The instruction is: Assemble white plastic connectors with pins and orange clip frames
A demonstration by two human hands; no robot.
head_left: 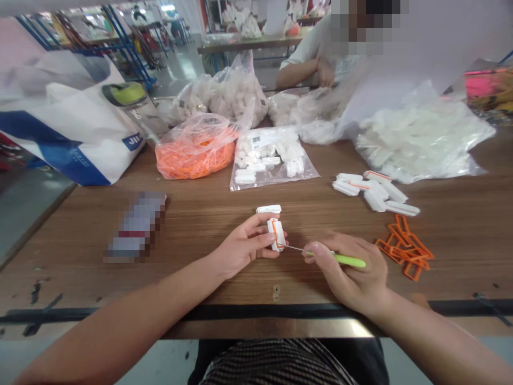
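Observation:
My left hand (pixel 244 241) pinches a small white plastic part (pixel 277 234) with an orange rubber loop (pixel 273 230) stretched around it. A second white piece (pixel 269 209) sits at the top of that part. My right hand (pixel 344 270) grips a green-handled pick (pixel 350 260) between thumb and fingers. Its thin metal needle (pixel 294 248) reaches left, and its tip touches the white part by the orange loop.
On the wood-grain table (pixel 200 224) lie white parts (pixel 372 190) and loose orange loops (pixel 404 248) to the right. Plastic bags of orange loops (pixel 196 152) and white parts (pixel 270 158) stand beyond. A blurred packet (pixel 136 227) lies left, near a large shopping bag (pixel 68 123). A co-worker's arm (pixel 308 72) rests across the table.

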